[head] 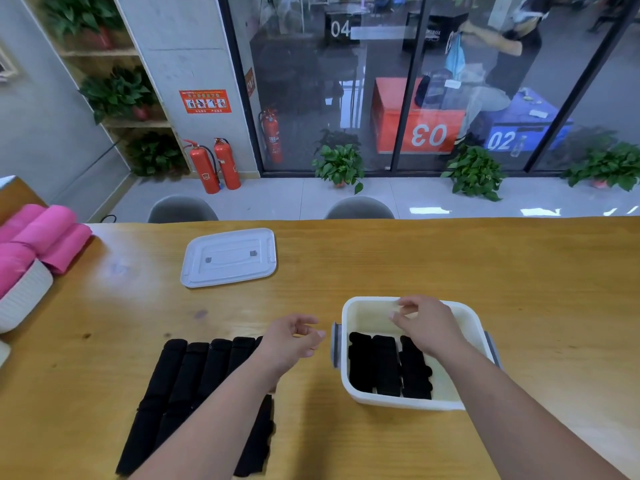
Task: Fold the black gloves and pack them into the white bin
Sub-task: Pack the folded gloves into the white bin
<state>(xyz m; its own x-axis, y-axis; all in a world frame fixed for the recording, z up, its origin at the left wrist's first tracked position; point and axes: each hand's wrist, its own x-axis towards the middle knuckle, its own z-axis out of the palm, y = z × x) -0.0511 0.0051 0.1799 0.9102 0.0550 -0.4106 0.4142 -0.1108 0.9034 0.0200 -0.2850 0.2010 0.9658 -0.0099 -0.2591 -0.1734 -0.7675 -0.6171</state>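
Observation:
The white bin [349,382] stands on the wooden table at the front right. Three folded black gloves [386,365] lie side by side in its near half. My right hand [424,323] hovers over the bin's far half, fingers loosely curled and holding nothing. To the left of the bin, several unfolded black gloves [183,379] lie in a row on the table. My left hand [294,337] floats above the row's right end, fingers apart and empty, and its forearm covers part of the row.
The bin's white lid [230,258] lies flat further back on the table [485,271]. A white basket [20,299] with rolled pink towels [45,237] sits at the left edge. Two grey chair backs [358,209] stand behind the far edge.

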